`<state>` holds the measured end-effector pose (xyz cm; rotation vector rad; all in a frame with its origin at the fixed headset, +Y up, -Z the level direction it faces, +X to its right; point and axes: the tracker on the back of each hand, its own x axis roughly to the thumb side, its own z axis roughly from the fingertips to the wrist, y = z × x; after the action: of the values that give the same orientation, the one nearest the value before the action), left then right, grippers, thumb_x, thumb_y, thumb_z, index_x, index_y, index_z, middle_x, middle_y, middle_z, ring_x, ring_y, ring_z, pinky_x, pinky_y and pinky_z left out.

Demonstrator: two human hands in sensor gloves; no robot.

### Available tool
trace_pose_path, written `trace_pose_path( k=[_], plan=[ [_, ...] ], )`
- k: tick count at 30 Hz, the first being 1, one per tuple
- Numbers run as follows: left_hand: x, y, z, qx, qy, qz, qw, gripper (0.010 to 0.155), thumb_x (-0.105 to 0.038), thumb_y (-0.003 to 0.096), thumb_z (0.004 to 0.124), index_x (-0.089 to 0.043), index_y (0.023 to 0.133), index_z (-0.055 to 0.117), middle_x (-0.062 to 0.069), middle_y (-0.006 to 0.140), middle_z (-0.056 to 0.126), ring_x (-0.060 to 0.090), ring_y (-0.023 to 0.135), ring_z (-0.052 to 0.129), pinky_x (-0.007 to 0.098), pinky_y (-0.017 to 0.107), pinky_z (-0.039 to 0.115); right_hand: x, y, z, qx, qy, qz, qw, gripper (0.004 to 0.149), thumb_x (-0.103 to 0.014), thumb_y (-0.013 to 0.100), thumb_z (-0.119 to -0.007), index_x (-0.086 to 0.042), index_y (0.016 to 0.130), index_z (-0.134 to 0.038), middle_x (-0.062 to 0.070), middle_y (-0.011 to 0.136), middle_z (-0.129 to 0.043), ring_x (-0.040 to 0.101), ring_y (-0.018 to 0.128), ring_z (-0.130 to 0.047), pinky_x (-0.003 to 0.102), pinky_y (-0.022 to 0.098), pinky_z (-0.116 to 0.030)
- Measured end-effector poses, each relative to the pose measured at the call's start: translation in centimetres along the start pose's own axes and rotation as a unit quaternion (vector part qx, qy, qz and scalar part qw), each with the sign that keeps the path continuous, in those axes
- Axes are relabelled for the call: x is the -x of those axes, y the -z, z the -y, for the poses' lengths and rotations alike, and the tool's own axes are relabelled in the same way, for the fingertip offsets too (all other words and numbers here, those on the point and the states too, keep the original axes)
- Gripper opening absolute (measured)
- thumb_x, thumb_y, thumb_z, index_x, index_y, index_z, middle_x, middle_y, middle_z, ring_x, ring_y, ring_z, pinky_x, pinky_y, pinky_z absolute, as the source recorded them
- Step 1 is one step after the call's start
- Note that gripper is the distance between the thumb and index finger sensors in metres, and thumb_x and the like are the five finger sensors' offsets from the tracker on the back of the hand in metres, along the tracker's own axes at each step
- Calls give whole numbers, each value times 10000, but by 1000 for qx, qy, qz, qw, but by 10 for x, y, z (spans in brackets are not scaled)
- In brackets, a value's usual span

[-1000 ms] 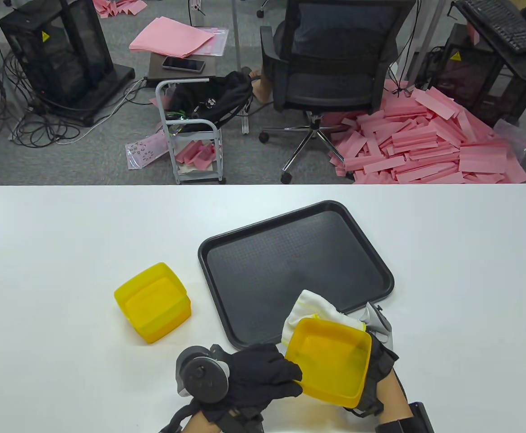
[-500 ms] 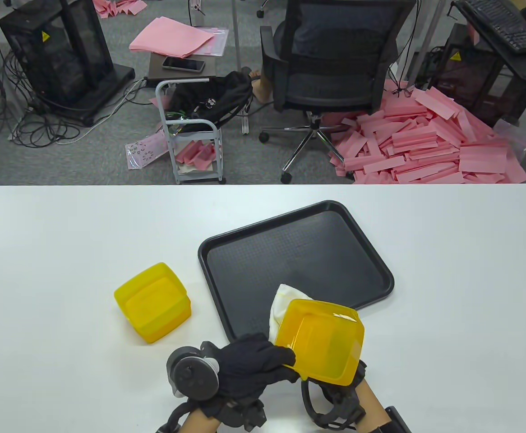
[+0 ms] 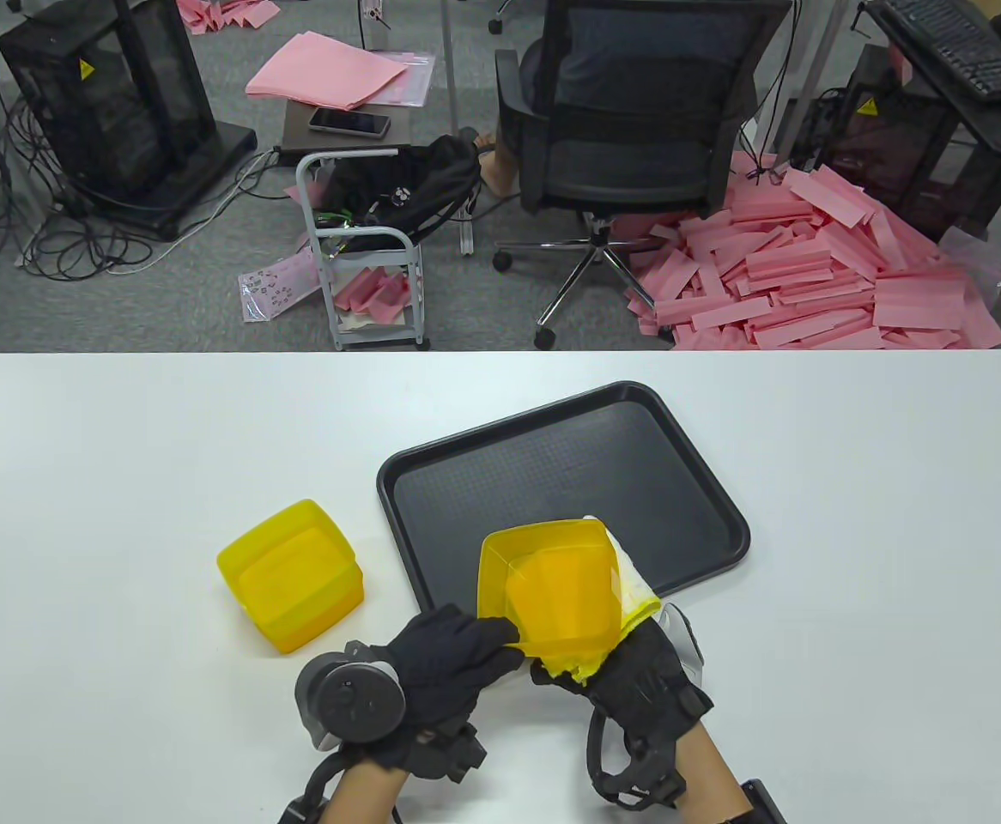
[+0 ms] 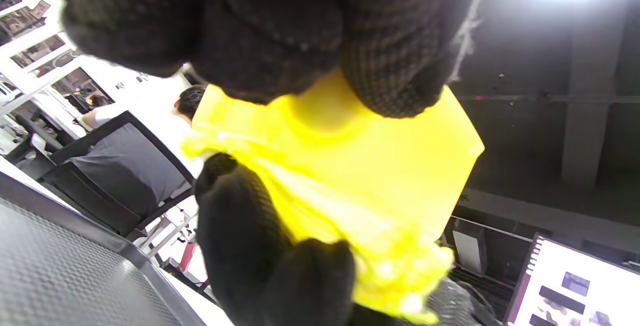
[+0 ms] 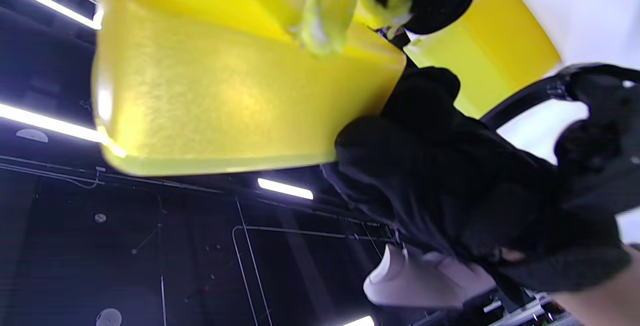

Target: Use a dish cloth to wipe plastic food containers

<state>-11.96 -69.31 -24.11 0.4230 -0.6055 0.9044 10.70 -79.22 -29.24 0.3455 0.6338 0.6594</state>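
Note:
A yellow plastic container [image 3: 552,588] is held tilted above the near edge of the black tray [image 3: 500,481]. My left hand [image 3: 453,657] grips its near left rim, also seen in the left wrist view [image 4: 350,166]. My right hand [image 3: 638,678] holds a white and yellow dish cloth [image 3: 633,584] pressed against the container's outer right side. In the right wrist view the container [image 5: 225,91] fills the top, with cloth [image 5: 320,21] bunched on it. A second yellow container [image 3: 290,575] sits upright on the table to the left.
The white table [image 3: 123,472] stretches wide on both sides. The tray lies right of centre with bare black surface. An office chair [image 3: 629,129] and pink foam strips [image 3: 809,275] are on the floor beyond the far edge.
The held container has moved left and away over the tray and tipped more steeply. The cloth has gone from its far left side to its right side. My right hand has come into view under it.

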Motion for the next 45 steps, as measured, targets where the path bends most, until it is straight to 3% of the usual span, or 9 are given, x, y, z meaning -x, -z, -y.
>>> trace_pose_path(
  k=[11, 16, 19, 21, 24, 30, 35, 41, 45],
  plan=[
    [10, 1, -4, -17, 20, -35, 999, 413, -484, 416, 852, -247, 728, 982, 14, 386, 1015, 284, 369, 980, 456, 318, 836, 2, 8, 0, 17, -66, -66, 995, 682, -547, 654, -324, -124, 1183, -254, 134, 1134, -554, 401, 851, -731, 457, 585, -756],
    [23, -1, -15, -34, 19, -65, 997, 415, -482, 417, 853, -239, 726, 986, 10, 383, 1018, 289, 365, 980, 459, 314, 835, -9, 6, 2, 49, -111, -33, 992, 635, -510, 678, -411, -120, 1161, -277, 62, 1042, -641, 343, 787, -792, 404, 539, -789],
    [28, -2, -18, -40, 22, -82, 996, 415, -474, 417, 862, -223, 723, 988, 23, 384, 1020, 295, 367, 979, 463, 315, 832, -27, 0, 4, 120, -187, 15, 975, 621, -495, 686, -514, -129, 1135, -289, 21, 978, -687, 304, 737, -831, 367, 499, -813],
    [31, -3, -18, -38, 32, -89, 995, 415, -474, 418, 862, -222, 722, 987, 11, 385, 1021, 290, 366, 982, 459, 313, 836, -41, -29, -6, 187, -258, 59, 946, 620, -491, 669, -582, -141, 1115, -329, 16, 938, -721, 294, 702, -854, 359, 467, -828],
    [32, -2, -14, -24, 43, -97, 994, 413, -466, 422, 863, -212, 726, 980, 17, 396, 1020, 295, 374, 981, 460, 316, 836, -53, -40, -14, 248, -390, 120, 879, 615, -482, 633, -658, -160, 1086, -395, 21, 901, -758, 303, 666, -877, 368, 434, -840],
    [31, -2, -9, -13, 54, -120, 991, 420, -448, 442, 841, -187, 748, 963, 25, 405, 1025, 295, 366, 992, 453, 295, 850, -52, -38, -47, 275, -633, 226, 688, 617, -452, 551, -777, -190, 1027, -485, 32, 869, -785, 313, 629, -907, 384, 395, -860],
    [25, -1, -7, -9, 38, -132, 990, 430, -418, 468, 801, -164, 786, 938, 21, 425, 1035, 291, 370, 1002, 446, 287, 860, -45, -31, -73, 221, -768, 270, 537, 624, -460, 537, -799, -188, 1011, -497, 32, 849, -790, 300, 616, -918, 376, 382, -873],
    [25, -2, -3, 7, 13, -146, 989, 444, -401, 480, 771, -152, 817, 919, 26, 448, 1040, 294, 385, 1001, 447, 297, 858, -38, -27, -82, 192, -809, 276, 482, 612, -467, 537, -801, -195, 1003, -513, 24, 832, -803, 306, 609, -924, 384, 377, -876],
    [24, -2, -1, 12, 5, -152, 988, 447, -395, 482, 766, -148, 823, 918, 33, 452, 1042, 300, 387, 1000, 450, 298, 856, -51, -29, -72, 243, -788, 276, 495, 607, -461, 546, -790, -178, 1005, -513, 38, 829, -804, 321, 603, -920, 397, 372, -871]
  ],
)
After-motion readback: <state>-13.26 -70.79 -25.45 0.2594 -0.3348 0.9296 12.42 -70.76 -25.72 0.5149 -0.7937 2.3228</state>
